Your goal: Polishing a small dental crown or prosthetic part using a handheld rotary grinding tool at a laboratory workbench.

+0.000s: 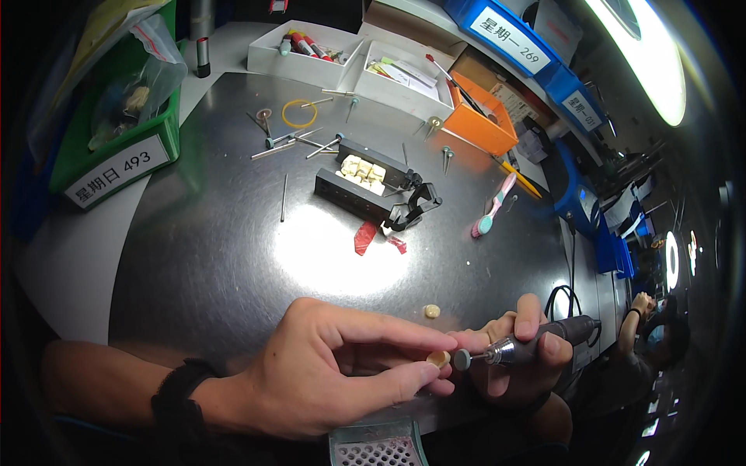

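My left hand (311,373) pinches a small yellowish dental crown (438,359) between thumb and fingertips. My right hand (530,318) is wrapped round a dark rotary handpiece (558,339) with a silver collar. On its shank sits a small grey-green grinding wheel (462,359), right beside the crown; whether they touch I cannot tell. Just beyond my fingers a second, cream-coloured crown (432,311) lies on the metal tabletop (210,272). Farther back stands a black articulator (350,194) bearing cream tooth models (361,172). Thin red sheet pieces (364,238) lie by its near side.
Loose burs (291,144) and a yellow rubber band (299,114) lie at the back left. Beyond stand white boxes (303,58), an orange tray (482,116) and a green bin (116,159). A brush (494,206) lies right. Below my hands is a perforated grate (377,452). Another person (657,342) sits far right.
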Tool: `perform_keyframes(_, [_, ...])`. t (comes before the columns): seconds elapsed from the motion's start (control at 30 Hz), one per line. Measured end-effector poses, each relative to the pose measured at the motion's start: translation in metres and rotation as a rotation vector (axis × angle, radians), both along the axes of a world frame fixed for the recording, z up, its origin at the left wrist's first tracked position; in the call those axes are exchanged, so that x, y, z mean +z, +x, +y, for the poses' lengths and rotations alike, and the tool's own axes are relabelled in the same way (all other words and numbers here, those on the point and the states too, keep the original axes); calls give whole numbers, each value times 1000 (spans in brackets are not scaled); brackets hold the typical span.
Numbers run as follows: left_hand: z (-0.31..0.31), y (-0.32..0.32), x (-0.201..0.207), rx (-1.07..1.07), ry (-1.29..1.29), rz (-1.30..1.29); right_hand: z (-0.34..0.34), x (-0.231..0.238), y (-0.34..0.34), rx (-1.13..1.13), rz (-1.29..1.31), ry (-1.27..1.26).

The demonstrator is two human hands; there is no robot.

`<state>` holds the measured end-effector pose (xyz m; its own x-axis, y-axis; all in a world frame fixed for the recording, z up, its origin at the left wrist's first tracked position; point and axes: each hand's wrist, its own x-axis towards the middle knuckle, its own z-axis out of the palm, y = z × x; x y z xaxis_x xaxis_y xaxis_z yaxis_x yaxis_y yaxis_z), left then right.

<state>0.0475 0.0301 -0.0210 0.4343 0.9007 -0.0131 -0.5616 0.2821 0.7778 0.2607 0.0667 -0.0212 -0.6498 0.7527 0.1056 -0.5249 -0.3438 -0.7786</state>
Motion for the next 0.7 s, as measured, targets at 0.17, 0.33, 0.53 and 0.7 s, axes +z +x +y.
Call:
perform_keyframes(0.17, [1,-3,1,-42,-51,12,4,-5,3,17,92,38])
perform_keyframes(0.33, [3,-1,-4,-54,46,-28,2,-2,4,50,44,10])
perform_keyframes(0.53, [3,-2,-4,-62,57,-6,-1,-3,2,-7,11,27])
perform_keyframes(0.7, [1,-2,-1,-59,34,36,-4,-1,1,-32,-15,48])
